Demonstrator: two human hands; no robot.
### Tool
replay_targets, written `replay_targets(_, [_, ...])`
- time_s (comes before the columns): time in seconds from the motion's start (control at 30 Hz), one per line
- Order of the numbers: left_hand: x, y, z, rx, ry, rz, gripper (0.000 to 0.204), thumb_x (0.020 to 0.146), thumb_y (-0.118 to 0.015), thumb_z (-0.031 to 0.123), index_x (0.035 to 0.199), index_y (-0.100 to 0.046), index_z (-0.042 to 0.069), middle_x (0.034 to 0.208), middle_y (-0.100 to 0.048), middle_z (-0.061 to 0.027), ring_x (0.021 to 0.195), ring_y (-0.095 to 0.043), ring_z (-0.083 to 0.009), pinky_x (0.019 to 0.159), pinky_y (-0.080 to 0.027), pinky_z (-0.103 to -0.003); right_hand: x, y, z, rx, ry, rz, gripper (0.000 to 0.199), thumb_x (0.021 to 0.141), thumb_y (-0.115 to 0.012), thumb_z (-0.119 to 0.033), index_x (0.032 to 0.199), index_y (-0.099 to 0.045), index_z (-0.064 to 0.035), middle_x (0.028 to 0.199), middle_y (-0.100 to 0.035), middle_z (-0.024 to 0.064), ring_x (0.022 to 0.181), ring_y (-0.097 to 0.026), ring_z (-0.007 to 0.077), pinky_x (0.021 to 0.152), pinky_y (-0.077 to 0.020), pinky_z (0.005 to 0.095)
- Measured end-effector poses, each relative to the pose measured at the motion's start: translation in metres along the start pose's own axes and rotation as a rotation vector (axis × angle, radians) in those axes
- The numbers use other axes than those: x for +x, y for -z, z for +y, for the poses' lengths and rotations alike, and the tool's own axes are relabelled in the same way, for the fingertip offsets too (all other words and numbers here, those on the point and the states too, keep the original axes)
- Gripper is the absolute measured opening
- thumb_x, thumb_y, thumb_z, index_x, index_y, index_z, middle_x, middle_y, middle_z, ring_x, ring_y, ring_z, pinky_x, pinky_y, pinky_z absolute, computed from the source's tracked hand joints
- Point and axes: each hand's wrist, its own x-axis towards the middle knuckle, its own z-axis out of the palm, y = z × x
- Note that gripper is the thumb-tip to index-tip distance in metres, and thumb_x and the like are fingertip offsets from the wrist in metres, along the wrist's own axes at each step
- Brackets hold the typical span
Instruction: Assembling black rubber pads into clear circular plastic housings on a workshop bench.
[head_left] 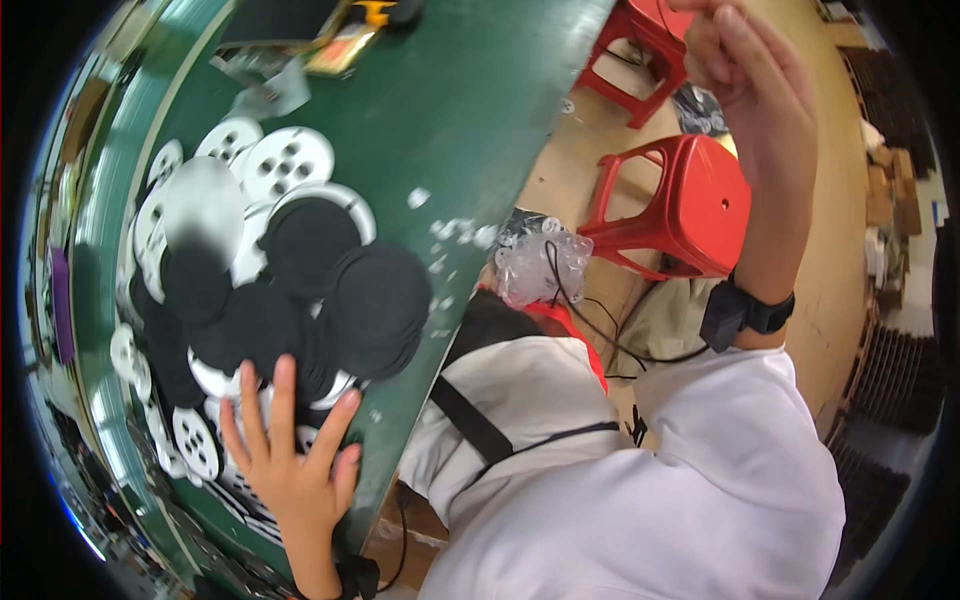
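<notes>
From where I watch, the pile of black discs point(320, 300) lies on the green table point(470, 110), overlapping one another and spread over white perforated reels point(285, 160) that show at the pile's upper and lower edges. My left hand point(295, 460) rests flat at the near end of the pile, fingers spread wide, fingertips touching the lowest black discs and the white reels under them; it pinches nothing. One small white reel point(197, 440) sits just beside that hand toward the table's rim.

My right hand point(745, 60) is raised well away from the table, up at the top of the view over the floor, fingers loosely curled together; I cannot tell whether it holds anything. A black wristband point(745, 312) wraps that forearm.

Small white scraps point(450, 235) are scattered on the green surface to the right of the pile. A clear plastic bag point(540, 265) of small parts sits at the table's edge, against my white-shirted body, with a thin black cable running over it. Beyond stand two red plastic stools point(690, 200) on the tan floor. At the table's far end lie some cards and a yellow tool point(370, 15).
</notes>
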Motion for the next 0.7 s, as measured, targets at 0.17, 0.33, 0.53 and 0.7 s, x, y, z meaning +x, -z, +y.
replay_targets(0.17, [0.011,-0.002,-0.004,0.036,-0.04,0.039,0.027,0.079,-0.053,0.02,0.101,-0.067,0.027,0.136,-0.046,-0.0181,0.126,-0.039,-0.0454,0.105,-0.021,-0.057,-0.059,0.057,0.064,-0.368,-0.169,0.124,0.021,0.088,-0.061,-0.019,0.101,-0.064,-0.0023,0.069,-0.048,-0.0063,0.063,-0.038,0.0001,0.053,-0.0279,0.0188])
replay_targets(0.33, [0.015,-0.013,-0.012,0.037,-0.093,0.11,0.029,0.096,-0.038,0.015,0.121,-0.051,0.021,0.14,-0.039,-0.0226,0.127,-0.037,-0.0458,0.105,-0.022,-0.059,-0.129,0.074,0.181,-0.397,-0.478,-0.16,0.031,0.077,-0.07,-0.018,0.101,-0.062,-0.0002,0.064,-0.049,0.0038,0.057,-0.048,0.0079,0.052,-0.0392,0.0241])
replay_targets(0.53, [0.004,-0.024,-0.01,0.033,-0.012,0.156,0.03,0.095,-0.033,0.011,0.119,-0.051,0.019,0.142,-0.035,-0.0228,0.13,-0.035,-0.0445,0.107,-0.021,-0.058,-0.231,-0.042,0.387,-0.73,-0.297,-0.879,0.054,0.061,-0.077,-0.016,0.109,-0.057,-0.0048,0.111,-0.054,0.0125,0.099,-0.058,0.0333,0.083,-0.0489,0.0416])
replay_targets(0.7, [-0.005,-0.026,-0.018,0.065,0.034,0.168,0.039,0.094,-0.032,0.014,0.125,-0.051,0.031,0.144,-0.034,-0.0174,0.13,-0.034,-0.0434,0.108,-0.023,-0.058,-0.272,-0.057,0.475,-1.003,-0.636,-1.225,0.032,0.065,-0.07,-0.013,0.097,-0.065,-0.0066,0.097,-0.064,0.0138,0.091,-0.063,0.0344,0.075,-0.0521,0.0436])
